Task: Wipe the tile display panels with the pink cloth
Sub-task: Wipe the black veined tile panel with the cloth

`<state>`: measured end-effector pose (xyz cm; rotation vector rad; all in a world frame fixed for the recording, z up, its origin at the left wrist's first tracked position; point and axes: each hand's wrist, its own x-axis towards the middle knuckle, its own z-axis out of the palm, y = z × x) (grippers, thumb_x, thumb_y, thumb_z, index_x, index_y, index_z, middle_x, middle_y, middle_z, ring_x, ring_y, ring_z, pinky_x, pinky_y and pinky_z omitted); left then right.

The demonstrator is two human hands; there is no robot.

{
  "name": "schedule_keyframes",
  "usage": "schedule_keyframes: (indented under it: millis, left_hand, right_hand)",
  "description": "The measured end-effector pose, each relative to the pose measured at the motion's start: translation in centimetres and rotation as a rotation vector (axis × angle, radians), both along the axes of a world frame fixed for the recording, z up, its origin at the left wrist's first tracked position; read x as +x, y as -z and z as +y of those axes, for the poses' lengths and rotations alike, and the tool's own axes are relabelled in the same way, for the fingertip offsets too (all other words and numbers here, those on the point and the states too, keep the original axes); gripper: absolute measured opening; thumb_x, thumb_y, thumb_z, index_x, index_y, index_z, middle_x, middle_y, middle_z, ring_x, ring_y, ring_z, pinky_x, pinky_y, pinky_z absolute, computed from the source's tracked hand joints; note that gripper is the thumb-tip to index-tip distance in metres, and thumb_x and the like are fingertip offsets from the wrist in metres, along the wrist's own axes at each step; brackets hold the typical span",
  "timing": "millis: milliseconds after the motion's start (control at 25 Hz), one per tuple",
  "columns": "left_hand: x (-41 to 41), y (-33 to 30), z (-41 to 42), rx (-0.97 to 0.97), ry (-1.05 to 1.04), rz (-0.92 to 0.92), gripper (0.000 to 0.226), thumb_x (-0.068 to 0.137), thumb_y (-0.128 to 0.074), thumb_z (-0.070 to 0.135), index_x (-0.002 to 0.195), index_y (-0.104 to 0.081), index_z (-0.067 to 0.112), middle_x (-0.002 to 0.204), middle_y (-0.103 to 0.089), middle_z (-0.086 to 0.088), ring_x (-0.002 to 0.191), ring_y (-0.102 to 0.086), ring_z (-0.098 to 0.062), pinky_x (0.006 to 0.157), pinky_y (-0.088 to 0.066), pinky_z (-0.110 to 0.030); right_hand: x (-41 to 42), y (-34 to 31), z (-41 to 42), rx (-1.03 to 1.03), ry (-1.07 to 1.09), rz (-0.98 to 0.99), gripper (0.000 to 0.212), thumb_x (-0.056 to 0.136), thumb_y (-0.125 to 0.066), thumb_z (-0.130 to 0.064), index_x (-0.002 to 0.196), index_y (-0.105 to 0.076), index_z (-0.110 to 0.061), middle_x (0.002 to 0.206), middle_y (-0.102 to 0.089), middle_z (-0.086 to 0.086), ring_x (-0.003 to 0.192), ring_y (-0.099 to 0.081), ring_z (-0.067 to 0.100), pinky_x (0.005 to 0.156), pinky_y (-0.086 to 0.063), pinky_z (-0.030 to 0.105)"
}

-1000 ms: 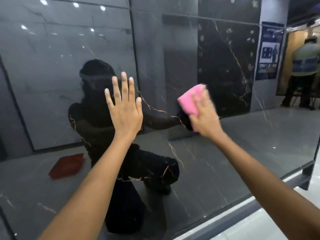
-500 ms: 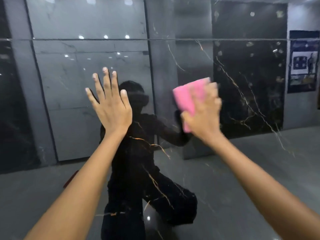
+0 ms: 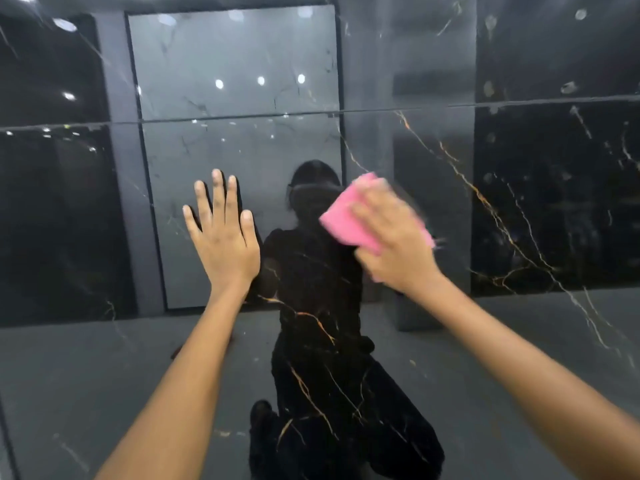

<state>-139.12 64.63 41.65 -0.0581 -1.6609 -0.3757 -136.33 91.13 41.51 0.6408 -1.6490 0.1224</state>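
pink cloth (image 3: pixel 349 220), judged soft and light, is pressed flat against the glossy black tile panel (image 3: pixel 519 202) right of centre, best held under a spread palm. it is covered by the right hand (image 3: pixel 394 244), fingers lying over it, blurred. the left hand (image 3: pixel 221 233) is laid flat on the panel, fingers straight.

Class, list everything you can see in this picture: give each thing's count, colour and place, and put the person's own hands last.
tile panel: one, glossy black with gold veins, filling the view below the seam
upper panel: one, glossy black, above the seam
seam: one, thin dark line, across the upper part
pink cloth: one, pink, against the tile panel, right of centre
left hand: one, flat on the tile panel, fingers spread
right hand: one, pressing the pink cloth, blurred
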Motion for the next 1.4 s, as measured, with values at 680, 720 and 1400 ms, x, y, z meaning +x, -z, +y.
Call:
schedule_keyframes:
  millis: [680,720,1400]
  left_hand:
    - [0.1,-0.1,-0.1,0.004,0.036,-0.037,0.056,0.101,-0.02,0.029,0.156,-0.016,0.018,0.163,-0.011,0.002,0.151,-0.004,-0.023,0.12,0.0,-0.046]
    - [0.1,-0.1,-0.1,0.006,0.039,-0.038,0.056,0.1,-0.019,0.029,0.156,-0.016,0.018,0.163,-0.011,0.002,0.151,-0.004,-0.023,0.12,0.0,-0.046]
    - [2.3,-5.0,5.7,0.289,0.221,0.097,0.038,0.083,-0.045,0.016,0.118,-0.057,0.01,0.128,-0.055,-0.008,0.124,-0.044,-0.036,0.101,-0.03,-0.05]
  right_hand:
    - [3.0,-11.0,-1.2,-1.273,0.134,-0.237,0.074,0.082,-0.054,-0.013,0.151,-0.026,-0.01,0.158,-0.018,0.014,0.143,-0.024,0.03,0.112,-0.029,0.04]
    - [3.3,-11.8,-4.0,-1.159,0.147,-0.242,0.077,0.081,-0.055,-0.011,0.151,-0.022,-0.007,0.157,-0.018,0.018,0.143,-0.025,0.033,0.111,-0.029,0.039]
    - [0.0,2.8,-3.6,0.293,0.366,0.015,0.08,0.072,-0.043,-0.033,0.147,-0.034,-0.005,0.151,-0.035,0.02,0.136,-0.032,0.047,0.107,-0.03,0.05]
